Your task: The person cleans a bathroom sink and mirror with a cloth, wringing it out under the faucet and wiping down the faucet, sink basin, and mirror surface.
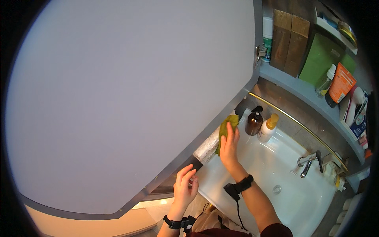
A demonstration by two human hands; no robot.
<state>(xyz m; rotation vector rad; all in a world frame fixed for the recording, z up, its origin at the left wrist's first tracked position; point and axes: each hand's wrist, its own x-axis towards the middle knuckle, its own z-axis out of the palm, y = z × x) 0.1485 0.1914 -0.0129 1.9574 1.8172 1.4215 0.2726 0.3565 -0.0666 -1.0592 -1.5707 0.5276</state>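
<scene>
A large grey cabinet door [126,98] fills most of the view, swung open toward me. My right hand [229,148] presses a green cloth [228,125] against the door's lower edge, above the white sink [268,173]. My left hand [184,189] is lower down, fingers spread, touching the door's bottom edge near its corner. Both wrists wear black bands.
A brown pump bottle [254,121] and a white bottle with a yellow cap [267,128] stand at the sink's back rim. A chrome faucet [310,164] is at the right. Grey shelves [312,98] hold boxes, bottles and tubes.
</scene>
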